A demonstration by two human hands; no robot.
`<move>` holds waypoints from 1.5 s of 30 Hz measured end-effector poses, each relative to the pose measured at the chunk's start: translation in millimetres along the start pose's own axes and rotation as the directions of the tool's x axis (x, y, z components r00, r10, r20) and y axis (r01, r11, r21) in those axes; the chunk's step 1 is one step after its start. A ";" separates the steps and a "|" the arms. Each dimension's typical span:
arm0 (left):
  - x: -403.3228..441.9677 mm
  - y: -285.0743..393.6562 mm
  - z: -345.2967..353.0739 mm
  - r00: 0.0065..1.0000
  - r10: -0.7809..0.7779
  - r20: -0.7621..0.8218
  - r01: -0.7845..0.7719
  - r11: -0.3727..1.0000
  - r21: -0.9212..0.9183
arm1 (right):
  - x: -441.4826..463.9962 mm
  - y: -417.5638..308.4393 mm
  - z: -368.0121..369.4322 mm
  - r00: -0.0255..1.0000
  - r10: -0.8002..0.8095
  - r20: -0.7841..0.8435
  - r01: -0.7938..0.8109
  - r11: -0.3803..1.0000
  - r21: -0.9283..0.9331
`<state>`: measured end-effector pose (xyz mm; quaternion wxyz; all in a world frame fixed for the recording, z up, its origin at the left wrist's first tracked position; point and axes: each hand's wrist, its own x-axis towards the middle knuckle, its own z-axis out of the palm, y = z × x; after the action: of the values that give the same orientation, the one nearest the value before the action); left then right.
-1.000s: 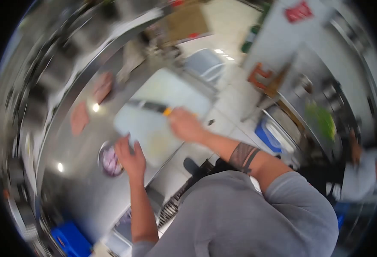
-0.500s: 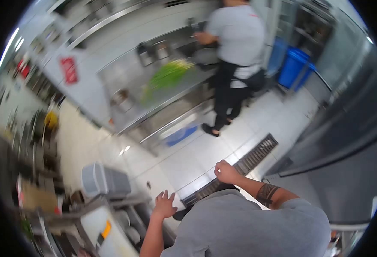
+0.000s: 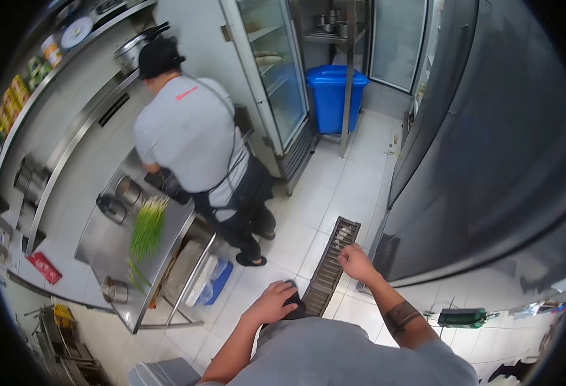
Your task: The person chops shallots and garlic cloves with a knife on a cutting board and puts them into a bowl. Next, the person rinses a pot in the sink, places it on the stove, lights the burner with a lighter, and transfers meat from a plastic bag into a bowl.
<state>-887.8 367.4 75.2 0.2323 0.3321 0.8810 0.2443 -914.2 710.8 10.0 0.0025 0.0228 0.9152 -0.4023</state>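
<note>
My left hand (image 3: 271, 303) is held low in front of my body, its fingers apart and nothing in it, over my dark shoe. To the right, my right hand (image 3: 356, 264) has its fingers curled together beside the floor drain grate (image 3: 326, 273); whatever it may hold is hidden. Ahead on the left, a bunch of green onions (image 3: 148, 230) lies on a steel table (image 3: 96, 241), far from both hands.
A co-worker (image 3: 189, 135) in a grey shirt and dark cap stands at the steel table. A blue bin (image 3: 336, 96) is beyond, by a glass-door fridge (image 3: 273, 71). Large dark doors (image 3: 482, 154) rise on the right. A grey bin (image 3: 164, 373) stands at lower left.
The view has swung right, away from the cutting board. The knife my right hand held a second ago is out of it. Both hands now hang before my body.
</note>
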 end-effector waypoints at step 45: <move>1120.5 -85.0 -327.8 0.972 -0.077 0.221 0.092 0.994 -0.056 | 933.5 410.3 -510.7 0.909 0.307 -0.281 -0.276 0.950 0.145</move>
<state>-1867.7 1003.5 2.0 0.3488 0.3114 0.8549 0.2249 -1821.7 1401.0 31.8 -0.0773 0.2202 0.8694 -0.4356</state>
